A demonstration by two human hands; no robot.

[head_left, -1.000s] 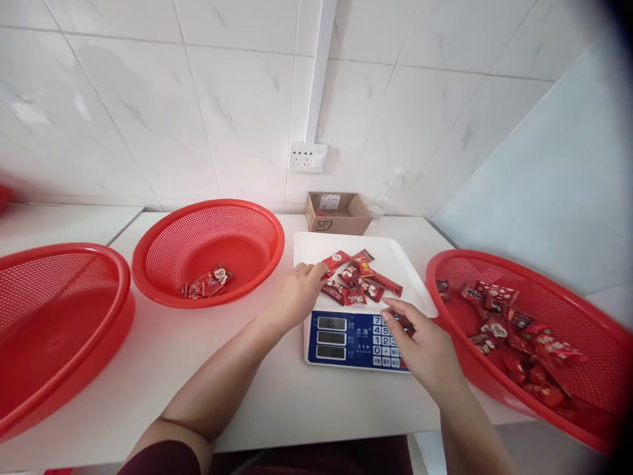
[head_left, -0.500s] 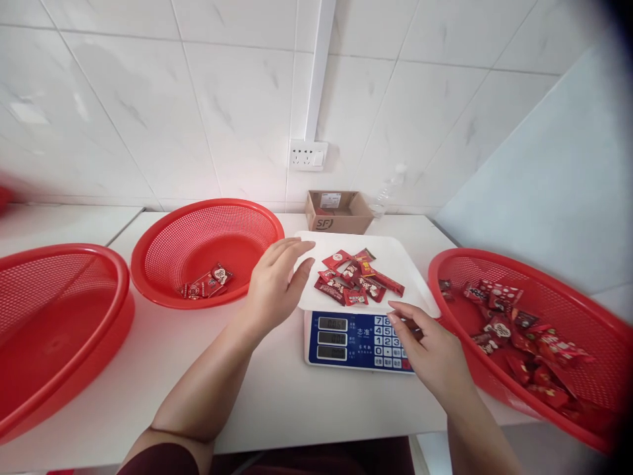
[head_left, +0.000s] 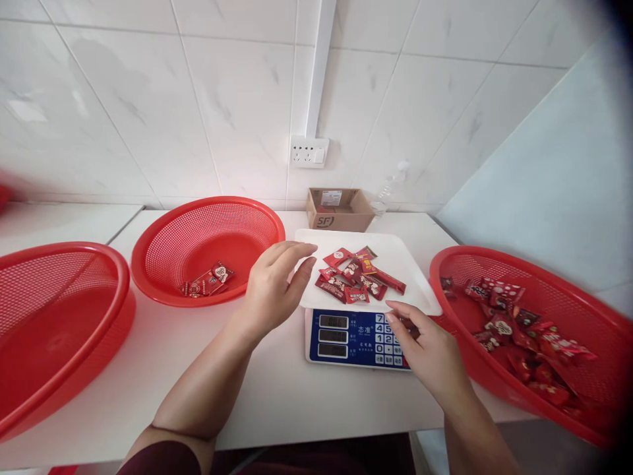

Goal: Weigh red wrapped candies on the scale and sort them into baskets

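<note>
A digital scale [head_left: 363,338] with a blue keypad panel carries a white weighing tray [head_left: 403,254]. Several red-wrapped snack packets [head_left: 353,274] lie in a loose pile on that tray. At the tray's left edge my left hand [head_left: 277,284] hovers with thumb and fingers apart, holding nothing. My right hand [head_left: 428,343] is over the front right of the scale, covering part of the keypad. Its thumb and forefinger are apart, with nothing visible between them; the other fingers curl out of sight.
On the right stands a red basket [head_left: 445,254] of wrapped packets. A second red basket [head_left: 208,204] at back left holds a few packets; another red basket [head_left: 126,277] is at far left. Behind the scale are a cardboard box [head_left: 341,221] and a clear bottle [head_left: 388,191], below a wall socket [head_left: 309,153].
My hands have barely moved; the right one sits slightly further left. The packets stay in place on the tray. The view has shifted slightly.
</note>
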